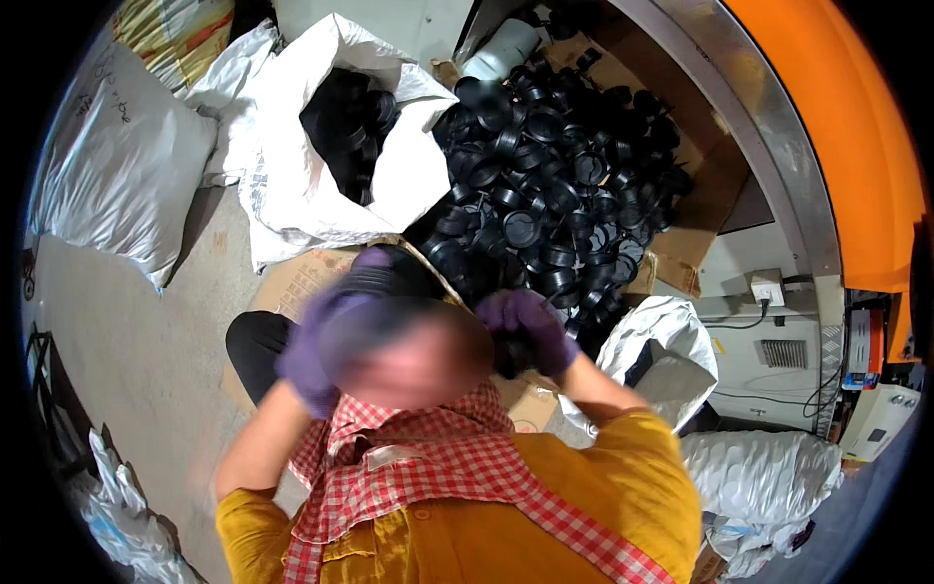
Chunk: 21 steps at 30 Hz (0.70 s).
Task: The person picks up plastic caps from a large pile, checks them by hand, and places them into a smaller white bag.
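My left hand [317, 350], in a purple glove, is raised before my chest on the left, blurred and partly covered by a blurred oval. Beside its fingers are black ringed plastic parts [371, 281]; whether it holds them I cannot tell. My right hand [529, 325], gloved alike, has its fingers bent at the near edge of a large pile of round black plastic parts [522, 228]. A dark object shows just under it, its hold unclear. Beyond my left hand stands a white woven sack [281, 212], its mouth wide, with more black parts [357, 139] inside.
A full white sack [124, 168] leans at the left. Cardboard [711, 197] lies under the pile's right side, inside a metal rim [792, 139]. A smaller white sack [678, 328] with its mouth apart stands right of my right hand, near a plug with a cable [766, 292].
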Available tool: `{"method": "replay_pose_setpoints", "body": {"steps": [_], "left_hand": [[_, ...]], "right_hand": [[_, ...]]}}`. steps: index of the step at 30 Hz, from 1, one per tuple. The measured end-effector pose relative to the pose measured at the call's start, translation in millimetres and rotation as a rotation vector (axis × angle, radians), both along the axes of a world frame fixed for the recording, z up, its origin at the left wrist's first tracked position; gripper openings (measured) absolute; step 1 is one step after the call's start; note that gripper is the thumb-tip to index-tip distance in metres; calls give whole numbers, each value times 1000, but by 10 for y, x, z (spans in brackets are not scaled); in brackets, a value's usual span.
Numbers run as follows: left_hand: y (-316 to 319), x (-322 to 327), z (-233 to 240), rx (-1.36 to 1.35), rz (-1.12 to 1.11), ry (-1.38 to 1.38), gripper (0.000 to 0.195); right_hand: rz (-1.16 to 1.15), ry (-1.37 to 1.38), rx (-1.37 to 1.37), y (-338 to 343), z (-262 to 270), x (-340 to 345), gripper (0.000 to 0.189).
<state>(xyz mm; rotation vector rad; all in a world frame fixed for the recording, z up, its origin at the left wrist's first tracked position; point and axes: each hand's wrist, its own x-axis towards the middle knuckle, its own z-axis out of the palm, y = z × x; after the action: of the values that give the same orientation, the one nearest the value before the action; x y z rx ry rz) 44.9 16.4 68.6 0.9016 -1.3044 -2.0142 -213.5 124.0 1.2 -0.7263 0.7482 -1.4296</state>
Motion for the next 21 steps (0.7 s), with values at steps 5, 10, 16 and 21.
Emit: {"method": "replay_pose_setpoints", "body": {"steps": [5, 10, 16, 21], "left_hand": [[502, -742, -392, 497, -49, 301, 35], [286, -873, -111, -923, -177, -355, 31], [-83, -710, 232, -1151, -16, -487, 27], [-637, -615, 91, -1518, 422, -773, 64]], "right_hand": [[-277, 52, 15, -357, 280, 379, 12], [-492, 1181, -57, -417, -176, -26, 17], [-1011, 1516, 97, -588, -774, -1173, 17], [-621, 1830, 528, -929, -789, -1670, 25]]}}
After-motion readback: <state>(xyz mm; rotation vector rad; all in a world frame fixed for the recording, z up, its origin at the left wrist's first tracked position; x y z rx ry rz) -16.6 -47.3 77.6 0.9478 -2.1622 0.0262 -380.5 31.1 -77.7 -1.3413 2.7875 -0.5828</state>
